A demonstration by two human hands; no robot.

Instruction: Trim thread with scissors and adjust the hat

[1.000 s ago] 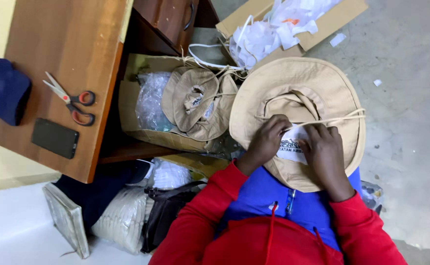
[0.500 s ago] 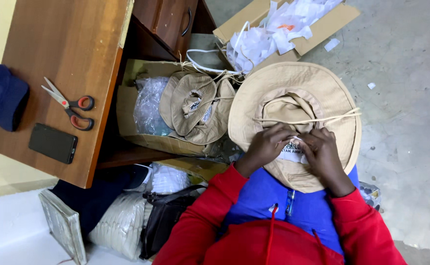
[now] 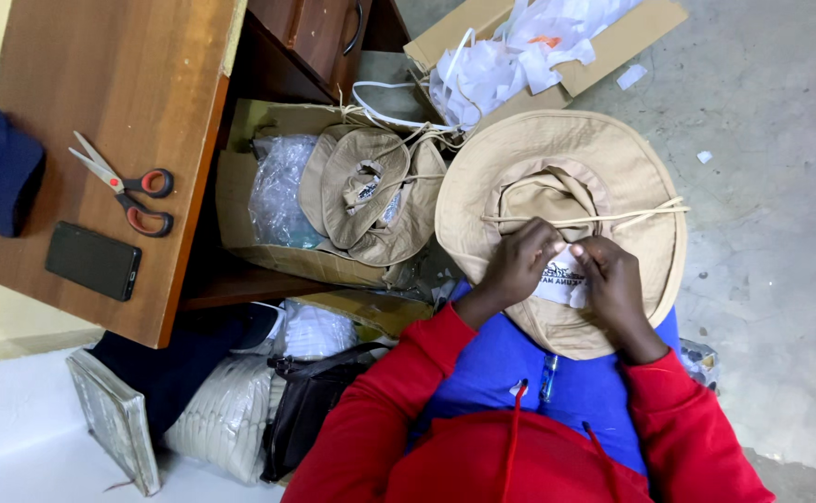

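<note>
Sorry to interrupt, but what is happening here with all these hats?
A person in a red top holds a tan wide-brimmed hat upside down on their lap. Both the left hand and right hand pinch a white label inside it. More tan hats sit in a cardboard box beside a wooden desk.

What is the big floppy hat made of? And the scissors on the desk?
The tan hat looks like soft woven cloth, matte, since its brim sags and wrinkles. Both hands, left hand and right hand, pinch a white tag on it, probably paper or fabric. The scissors seem to have shiny metal blades and smooth plastic handles, orange and black.
</note>
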